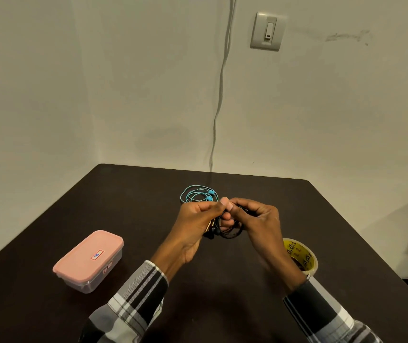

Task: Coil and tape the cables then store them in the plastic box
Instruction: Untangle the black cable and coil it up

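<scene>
Both hands are raised above the dark table (pixel 297 219), forearms in checked sleeves angling inward so the fingertips meet: the left hand (pixel 198 226) and the right hand (pixel 257 221) each have fingers curled round a coiled black cable (pixel 231 233), pinching it at the top while its loop hangs between the palms. A coiled blue cable (pixel 198 194) lies on the table just beyond the hands. The plastic box (pixel 89 261) with its pink lid on sits well to the left, and a roll of tape (pixel 301 256) stands beside the right wrist.

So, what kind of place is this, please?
Probably an ordinary room in a home or small office: a dark table stands in a corner of plain painted walls, with a light switch and a cord hanging down the wall.
</scene>
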Motion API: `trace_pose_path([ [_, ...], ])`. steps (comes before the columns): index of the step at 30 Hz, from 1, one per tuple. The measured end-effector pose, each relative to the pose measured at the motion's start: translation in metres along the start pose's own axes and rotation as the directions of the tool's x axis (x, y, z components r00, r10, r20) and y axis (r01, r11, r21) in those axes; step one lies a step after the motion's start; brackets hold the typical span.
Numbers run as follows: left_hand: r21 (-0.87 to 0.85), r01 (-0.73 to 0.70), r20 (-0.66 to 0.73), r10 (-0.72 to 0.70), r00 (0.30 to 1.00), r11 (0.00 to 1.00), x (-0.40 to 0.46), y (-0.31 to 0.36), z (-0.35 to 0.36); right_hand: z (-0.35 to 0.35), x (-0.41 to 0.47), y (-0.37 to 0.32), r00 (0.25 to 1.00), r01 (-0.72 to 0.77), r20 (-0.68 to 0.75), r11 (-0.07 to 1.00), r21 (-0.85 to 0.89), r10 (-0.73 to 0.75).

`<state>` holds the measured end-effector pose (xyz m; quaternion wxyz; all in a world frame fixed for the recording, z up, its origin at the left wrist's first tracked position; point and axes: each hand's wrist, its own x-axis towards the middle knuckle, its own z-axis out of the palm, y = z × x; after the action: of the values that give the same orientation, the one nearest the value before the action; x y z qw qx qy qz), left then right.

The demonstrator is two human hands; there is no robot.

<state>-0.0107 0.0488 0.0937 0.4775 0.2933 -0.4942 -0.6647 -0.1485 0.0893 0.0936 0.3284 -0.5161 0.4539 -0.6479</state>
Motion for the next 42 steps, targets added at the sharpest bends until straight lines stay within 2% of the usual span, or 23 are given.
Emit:
trace_pose_path([
  [3,0.102,-0.116,0.042,0.113,0.993,0.988,-0.003,-0.001,-0.002,-0.002,0.000,0.000,0.999,-0.017,-0.035,1.000,-0.017,0.016],
  [7,0.213,-0.206,0.077,0.194,0.978,0.955,-0.005,-0.003,-0.002,-0.001,-0.003,-0.003,0.997,-0.055,-0.048,0.998,0.018,0.056],
  [10,0.372,-0.325,0.120,0.303,0.946,0.869,-0.003,-0.006,-0.004,0.002,-0.006,-0.007,0.990,-0.131,-0.044,0.986,0.104,0.136],
  [12,0.540,-0.423,0.160,0.404,0.901,0.728,-0.001,-0.011,-0.007,0.004,-0.006,-0.007,0.977,-0.195,-0.057,0.972,0.130,0.203],
  [14,0.694,-0.497,0.220,0.504,0.835,0.521,0.000,-0.017,-0.009,0.005,-0.005,-0.007,0.963,-0.248,-0.065,0.955,0.160,0.261],
  [17,0.814,-0.516,0.294,0.578,0.762,0.267,0.001,-0.025,-0.010,0.006,-0.003,-0.007,0.940,-0.319,-0.063,0.930,0.185,0.335],
  [20,0.859,-0.504,0.344,0.628,0.698,0.091,-0.001,-0.029,-0.010,0.007,-0.002,-0.007,0.913,-0.385,-0.044,0.892,0.239,0.406],
  [26,0.842,-0.515,0.466,0.695,0.548,-0.159,-0.005,-0.030,-0.013,0.006,0.002,-0.015,0.804,-0.571,0.067,0.734,0.367,0.591],
  [30,0.868,-0.467,0.434,0.715,0.548,-0.169,-0.009,-0.028,-0.009,0.006,0.002,-0.013,0.789,-0.598,0.096,0.722,0.347,0.607],
  [33,0.889,-0.437,0.394,0.710,0.584,-0.133,-0.008,-0.028,-0.007,0.005,0.000,-0.010,0.843,-0.537,0.118,0.813,0.224,0.524],
  [35,0.909,-0.410,0.340,0.697,0.631,-0.073,-0.009,-0.027,-0.007,0.003,-0.002,-0.010,0.889,-0.452,0.135,0.886,0.106,0.437],
  [39,0.906,-0.385,0.180,0.663,0.726,0.176,-0.010,-0.018,-0.006,-0.003,-0.004,-0.009,0.953,-0.253,0.144,0.961,-0.111,0.267],
  [42,0.821,-0.319,0.031,0.521,0.853,0.473,-0.008,-0.012,-0.006,-0.005,-0.002,-0.011,0.975,-0.119,0.156,0.963,-0.240,0.159],
])
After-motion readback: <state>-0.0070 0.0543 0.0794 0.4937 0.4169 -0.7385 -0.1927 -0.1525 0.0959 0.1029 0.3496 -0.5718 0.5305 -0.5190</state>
